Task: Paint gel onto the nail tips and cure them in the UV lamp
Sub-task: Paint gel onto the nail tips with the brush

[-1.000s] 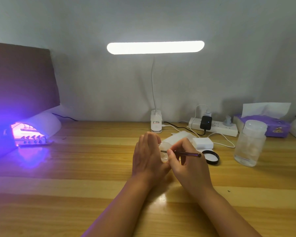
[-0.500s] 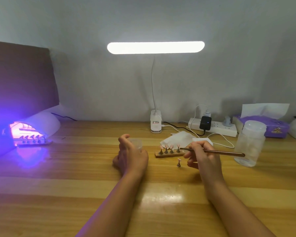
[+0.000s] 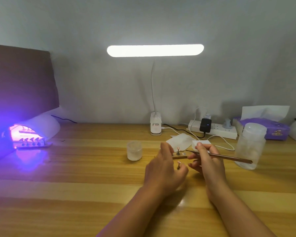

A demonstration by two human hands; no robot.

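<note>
On desk (image 3: 75, 168): right hand (image 3: 210, 161) grips brush (image 3: 229, 157); left hand (image 3: 162, 171) by nail tip (image 3: 178, 165), grip unclear; lamp label (image 3: 155, 124) illegible.

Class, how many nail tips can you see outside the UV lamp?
2: one pink nail tip standing on the brown wooden strip, another tip beside the left hand. That hand may hide more.

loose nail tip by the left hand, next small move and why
Probably pinch the loose nail tip with the left hand and raise it to the brush; the right hand holds that ready, and the gel jar stands aside.
</note>
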